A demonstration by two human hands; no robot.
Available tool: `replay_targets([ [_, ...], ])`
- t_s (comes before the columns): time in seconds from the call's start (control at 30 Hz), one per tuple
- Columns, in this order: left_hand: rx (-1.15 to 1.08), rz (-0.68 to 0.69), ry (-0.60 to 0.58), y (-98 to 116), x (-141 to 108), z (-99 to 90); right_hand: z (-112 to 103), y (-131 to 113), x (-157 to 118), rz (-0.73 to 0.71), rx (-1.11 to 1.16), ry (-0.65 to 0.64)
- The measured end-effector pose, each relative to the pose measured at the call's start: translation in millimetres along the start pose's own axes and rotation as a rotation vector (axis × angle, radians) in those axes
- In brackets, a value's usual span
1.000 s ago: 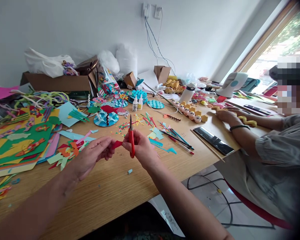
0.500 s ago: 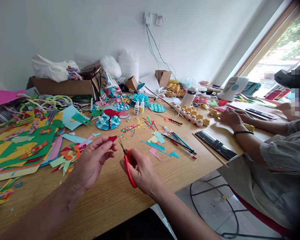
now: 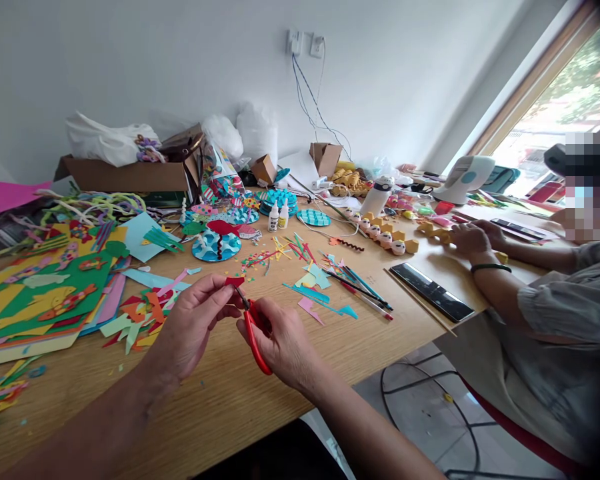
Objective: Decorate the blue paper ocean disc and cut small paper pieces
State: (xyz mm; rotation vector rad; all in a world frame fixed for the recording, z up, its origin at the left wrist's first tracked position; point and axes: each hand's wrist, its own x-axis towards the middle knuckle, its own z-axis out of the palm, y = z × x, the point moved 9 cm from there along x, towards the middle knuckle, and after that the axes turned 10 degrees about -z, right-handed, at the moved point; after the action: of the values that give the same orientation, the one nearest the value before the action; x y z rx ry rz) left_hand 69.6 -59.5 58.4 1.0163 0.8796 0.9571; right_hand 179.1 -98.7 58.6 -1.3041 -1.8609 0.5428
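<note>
Between the thumb and fingers of my left hand (image 3: 193,323) is a small piece of dark red paper (image 3: 235,281). My right hand (image 3: 283,340) grips red-handled scissors (image 3: 256,340), their dark blades pointing up and left. The blade tips meet the lower edge of the red paper; whether they have cut into it cannot be made out. Beyond my hands a blue scalloped disc (image 3: 205,250) carries a red paper fish (image 3: 223,229) on a dark twisted stem. Paper scraps (image 3: 143,313) in orange, green and pink lie left of my left hand.
Stacked coloured sheets (image 3: 45,293) cover the left side. Two small glue bottles (image 3: 274,217) stand farther back. Pencils (image 3: 365,287) and a phone (image 3: 430,291) lie to the right, near a co-worker's hands (image 3: 473,240) at a yellow piece. Boxes (image 3: 130,179) line the wall.
My left hand and the red paper have shifted slightly right, and the scissor blades, apart from the paper before, now touch it. The co-worker's hands moved slightly.
</note>
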Motion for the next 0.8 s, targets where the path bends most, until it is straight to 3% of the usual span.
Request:
replay_targets([
  [0.4,0.254,-0.041,0.000,-5.3,-2.6,3.4,3.9,8.3,-11.0,-0.010,-0.053,-0.035],
  [0.8,0.331,-0.069,-0.023,-13.1,-1.3,2.4,6.7,17.6,-17.1,0.033,-0.030,-0.047],
])
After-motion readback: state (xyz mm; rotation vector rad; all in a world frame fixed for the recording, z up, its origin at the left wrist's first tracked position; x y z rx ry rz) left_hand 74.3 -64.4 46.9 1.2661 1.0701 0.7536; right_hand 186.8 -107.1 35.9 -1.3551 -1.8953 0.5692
